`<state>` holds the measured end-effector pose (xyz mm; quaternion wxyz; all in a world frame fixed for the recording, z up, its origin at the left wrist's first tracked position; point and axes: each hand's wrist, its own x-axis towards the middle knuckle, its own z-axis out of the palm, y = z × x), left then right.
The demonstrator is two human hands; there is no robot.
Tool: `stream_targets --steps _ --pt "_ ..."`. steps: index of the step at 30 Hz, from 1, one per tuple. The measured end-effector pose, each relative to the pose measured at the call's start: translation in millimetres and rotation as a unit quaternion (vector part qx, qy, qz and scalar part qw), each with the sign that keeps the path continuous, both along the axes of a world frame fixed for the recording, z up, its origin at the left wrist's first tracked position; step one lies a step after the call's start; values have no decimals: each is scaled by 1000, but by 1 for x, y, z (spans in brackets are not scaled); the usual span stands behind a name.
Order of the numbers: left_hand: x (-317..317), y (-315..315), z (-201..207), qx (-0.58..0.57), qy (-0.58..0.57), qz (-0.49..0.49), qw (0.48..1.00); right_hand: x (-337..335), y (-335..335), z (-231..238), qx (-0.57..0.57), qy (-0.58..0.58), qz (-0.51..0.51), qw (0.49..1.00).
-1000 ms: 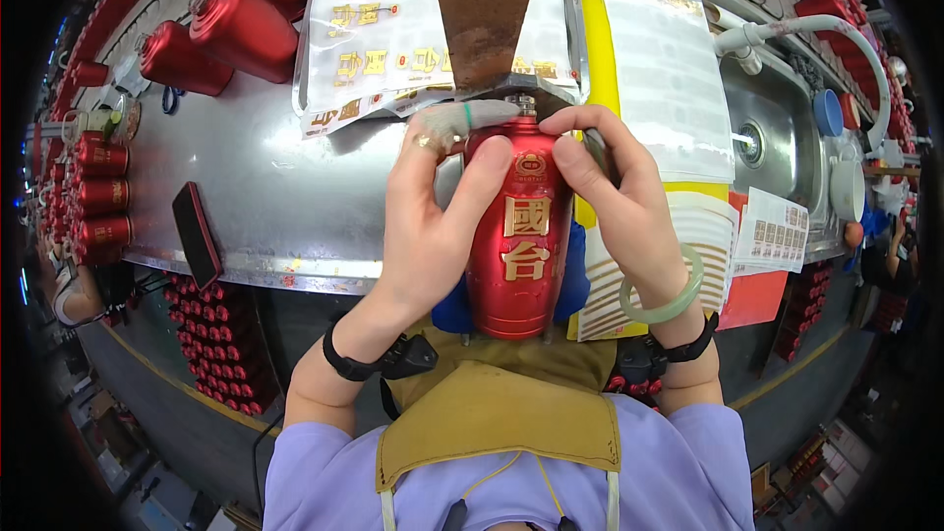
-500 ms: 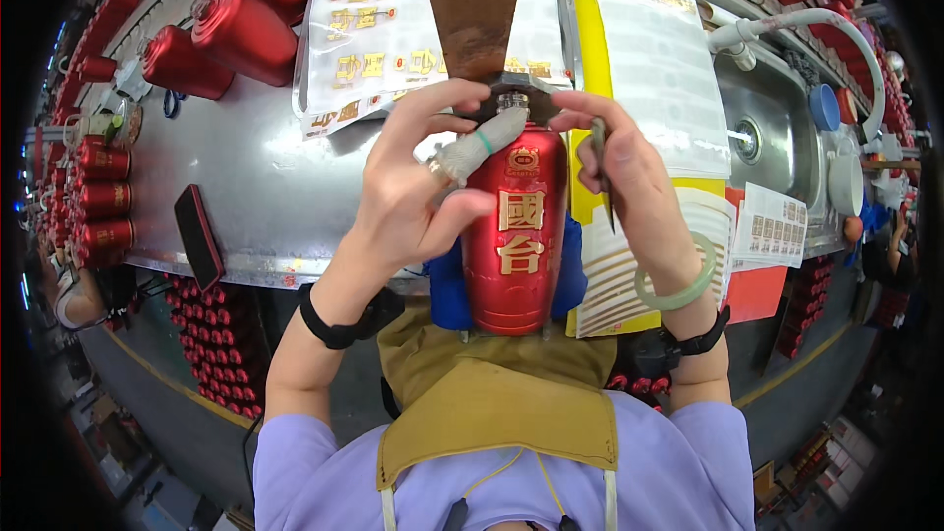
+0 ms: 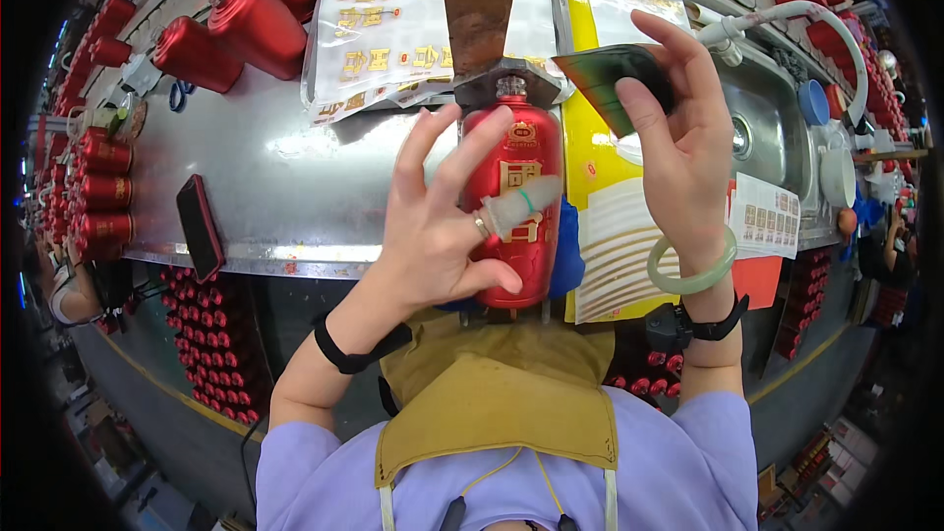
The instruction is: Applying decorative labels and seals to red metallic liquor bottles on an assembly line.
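In front of me a red bottle (image 3: 526, 282) with a gold emblem and raised gold characters lies with its glass neck pointing away, on a blue pad (image 3: 567, 261). My left hand (image 3: 438, 231) spreads its fingers over the bottle's left side. Its pale wrapped finger, banded in green, reaches across the gold characters; whether it touches them I cannot tell. To the right of the bottle, my right hand (image 3: 693, 138) grips a dark green, flat scraper-like plate (image 3: 602, 79) with an amber edge, thumb on its face.
A brown post (image 3: 479, 0) stands behind the bottle neck. White sheets of gold stickers (image 3: 379, 34) lie on a tray at the back. Red bottles (image 3: 256, 29) stand back left, a phone (image 3: 200, 228) at the left edge. Rightward are strip sheets (image 3: 615, 265) and a sink (image 3: 777, 118).
My left hand has drawn back from the bottle neck toward the characters, fingers spreading. My right hand has moved right and up, turning the plate from edge-on to its flat face.
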<state>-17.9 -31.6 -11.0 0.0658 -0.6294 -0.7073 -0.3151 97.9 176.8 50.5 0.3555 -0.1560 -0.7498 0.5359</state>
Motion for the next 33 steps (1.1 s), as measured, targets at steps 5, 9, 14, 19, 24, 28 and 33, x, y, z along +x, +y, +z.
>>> stream_targets --steps 5,9,14,19,24,28,33 --pt "37 -26 0 51 -91 33 994 -6 5 8 488 22 67 870" --pt "44 -46 -30 189 -292 208 914 31 -37 5 466 11 296 834" --pt "38 -35 -32 233 -366 206 877 -18 -13 -7 401 -12 139 906" --pt "41 -42 -17 218 -366 186 886 11 -8 -26 536 80 164 825" --pt "49 -45 -32 211 -426 153 866 66 -56 -18 446 45 376 811" --pt "62 -42 -26 156 -364 90 914 37 -47 -25 -118 9 4 993" --pt "70 -37 -18 76 -194 76 975 43 -48 -43 98 -86 -47 990"
